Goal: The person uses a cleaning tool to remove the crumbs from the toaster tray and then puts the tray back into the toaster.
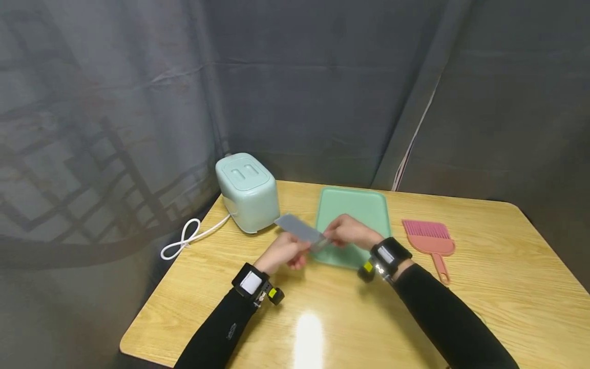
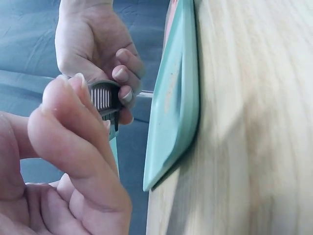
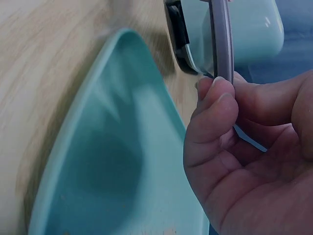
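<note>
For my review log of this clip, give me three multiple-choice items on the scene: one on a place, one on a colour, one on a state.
1. Where does the pink brush lie?
A. right of the green tray
B. on the toaster
C. in the tray

2. What colour is the toaster?
A. red
B. mint green
C. black

3. How is the grey flat piece held?
A. lying free on the table
B. by the left hand only
C. by both hands, above the table

Key: 1 A, the brush lies on bare wood beside the tray's right edge. 2 B, its body is pale green. 3 C, the left hand and the right hand each grip one end of it.
</note>
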